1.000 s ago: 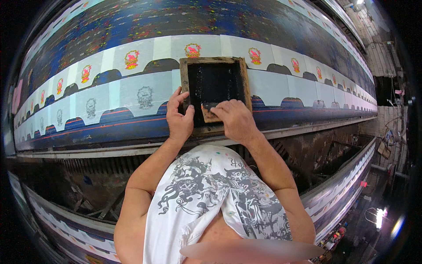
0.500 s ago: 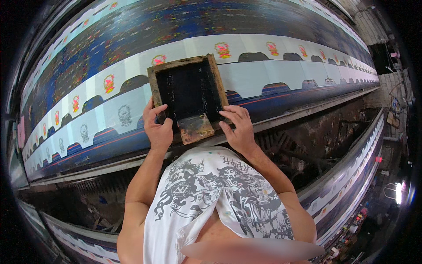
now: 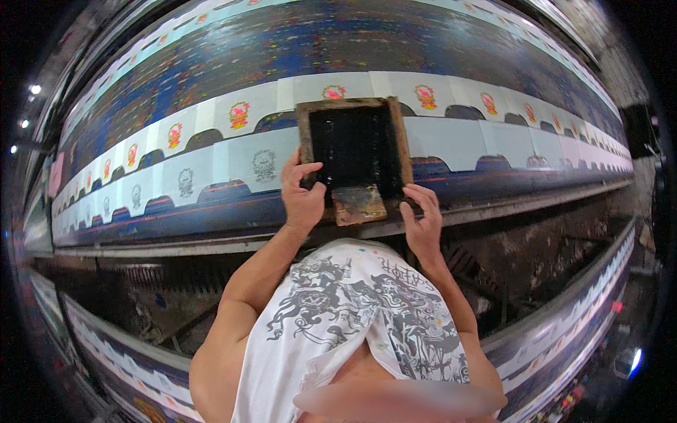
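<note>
A wooden frame (image 3: 402,141) with a dark inner field lies on the near edge of the table (image 3: 317,53), across the lower row (image 3: 229,166) of pale sheets. Its far rail reaches the upper row (image 3: 458,92) and partly overlaps a red print there. A stained block (image 3: 358,206) lies at the frame's near end, roughly midway between the two hands, tilted slightly and clear of the fingers.

The left hand (image 3: 303,197) is closed on the frame's left rail, its index finger reaching over the wood and its thumb bent in below. The right hand (image 3: 424,222) is at the near right corner, fingers curved and fingertips at the wood; whether they pinch it or only rest there, I cannot tell.

Left of the frame, sheets in the lower row bear grey line prints (image 3: 264,166); those to its right look plain. The upper row carries red and yellow prints (image 3: 239,115). Both rows have dark, rounded gaps along their near edges. Beyond them the table is dark blue and black, flecked with colour. A pale ledge (image 3: 176,248) runs along its near side.

Nearest the camera is the person's white shirt (image 3: 345,282), printed with dark figures. At lower right, more sheets line a second table (image 3: 557,352).
</note>
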The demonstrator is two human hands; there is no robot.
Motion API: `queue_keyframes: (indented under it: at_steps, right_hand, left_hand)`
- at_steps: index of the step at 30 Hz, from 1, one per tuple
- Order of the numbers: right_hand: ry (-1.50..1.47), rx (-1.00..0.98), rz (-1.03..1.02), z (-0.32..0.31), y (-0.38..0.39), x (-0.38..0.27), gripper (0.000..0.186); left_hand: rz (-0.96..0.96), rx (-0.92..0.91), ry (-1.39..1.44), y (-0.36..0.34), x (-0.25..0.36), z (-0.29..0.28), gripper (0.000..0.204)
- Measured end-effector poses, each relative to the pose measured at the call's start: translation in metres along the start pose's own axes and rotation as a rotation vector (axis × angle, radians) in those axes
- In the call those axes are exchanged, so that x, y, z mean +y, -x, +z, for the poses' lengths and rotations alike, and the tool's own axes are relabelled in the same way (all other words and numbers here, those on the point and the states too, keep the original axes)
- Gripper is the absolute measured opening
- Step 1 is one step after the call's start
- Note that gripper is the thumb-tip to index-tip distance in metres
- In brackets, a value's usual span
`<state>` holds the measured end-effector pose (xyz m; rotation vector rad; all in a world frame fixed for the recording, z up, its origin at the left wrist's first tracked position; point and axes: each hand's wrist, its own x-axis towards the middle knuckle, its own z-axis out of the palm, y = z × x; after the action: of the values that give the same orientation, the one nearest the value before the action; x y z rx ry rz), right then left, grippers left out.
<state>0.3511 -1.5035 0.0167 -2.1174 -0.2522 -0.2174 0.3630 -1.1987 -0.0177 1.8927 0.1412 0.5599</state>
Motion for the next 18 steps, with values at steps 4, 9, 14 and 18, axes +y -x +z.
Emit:
queue_keyframes:
  at_steps: [4,9,14,18]
  right_hand:
    - [0.092,-0.04,-0.237,-0.018,-0.012,0.001,0.034]
    - [0.14,-0.32,-0.484,-0.022,-0.028,-0.017,0.039]
    - [0.293,-0.456,-0.601,-0.002,-0.048,-0.029,0.042]
    - [0.31,-0.576,-0.612,-0.003,-0.068,-0.034,0.041]
  left_hand:
    - [-0.057,0.028,-0.011,0.004,0.006,0.026,0.048]
    - [-0.106,0.014,0.007,0.006,0.005,0.039,0.046]
    - [-0.111,-0.005,0.011,0.006,0.007,0.04,0.047]
    - [-0.153,-0.002,-0.02,0.009,0.008,0.041,0.046]
